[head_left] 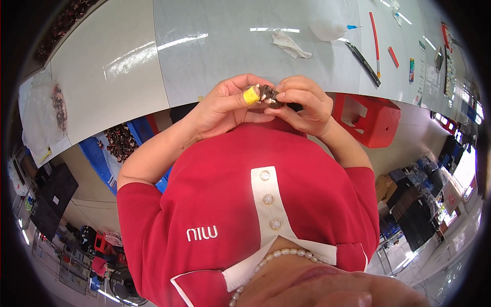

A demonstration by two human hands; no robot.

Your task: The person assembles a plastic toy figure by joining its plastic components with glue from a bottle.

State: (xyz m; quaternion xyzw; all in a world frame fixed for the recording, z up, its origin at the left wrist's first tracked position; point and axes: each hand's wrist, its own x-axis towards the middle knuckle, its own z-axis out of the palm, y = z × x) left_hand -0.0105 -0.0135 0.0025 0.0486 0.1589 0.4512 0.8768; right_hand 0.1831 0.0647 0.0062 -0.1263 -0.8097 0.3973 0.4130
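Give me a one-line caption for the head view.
Left hand, a yellow wrap on one digit, and right hand hold a small brown-and-white piece near a pale table.

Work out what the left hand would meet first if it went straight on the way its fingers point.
The small dark brown piece at the fingertips of the left hand comes first; the right hand, pinching its other side, seems to lie just beyond, though depth is unclear.
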